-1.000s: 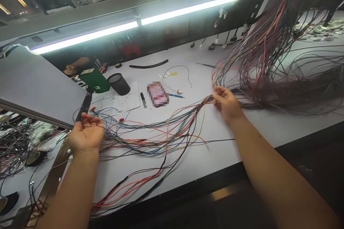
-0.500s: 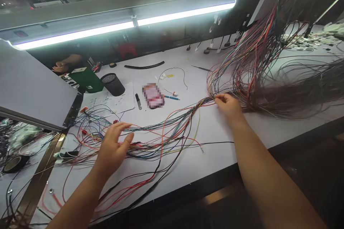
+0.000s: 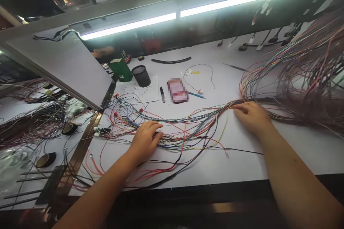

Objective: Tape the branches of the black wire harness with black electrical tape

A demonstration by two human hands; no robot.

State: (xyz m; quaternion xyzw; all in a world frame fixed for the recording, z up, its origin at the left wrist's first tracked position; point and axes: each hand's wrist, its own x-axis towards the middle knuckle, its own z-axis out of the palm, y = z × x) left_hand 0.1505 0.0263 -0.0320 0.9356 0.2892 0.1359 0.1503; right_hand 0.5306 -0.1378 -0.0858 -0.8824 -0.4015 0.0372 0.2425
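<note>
1. Here's the wire bundle (image 3: 221, 109), lying across the middle of the white tabletop (image 3: 212, 171), drawn together right of centre and fanned out towards the left.
2. The right hand (image 3: 252, 116) is at the gathered stretch, palm down, fingertips brought narrow against the lower edge of the wires; whether they actually pinch any, I can't tell.
3. Over to the left hand (image 3: 146, 136), laid across the loose strands just left of centre: thumb a little away from the forefinger, and what's under the palm is hidden, so no call on a hold there.
4. How far along? The strands are side by side and compact near the right hand, so that part looks gathered; the left portion looks unsorted, with wires crossing and no wrap visible around the main run.
5. Now the direction: the long axis runs left to right, sagging through the middle and climbing gently towards the right. The ends with the red connector (image 3: 141, 110) point left, while a black-and-red branch (image 3: 157, 175) slants off to the lower left.
6. One orange wire strays below the rest, its metal terminal (image 3: 227, 155) pointing down the frame.
7. At the right edge, a big tangle of wires (image 3: 298, 96) meets the bundle, blurred where it spreads; just where the two part is unclear.
</note>
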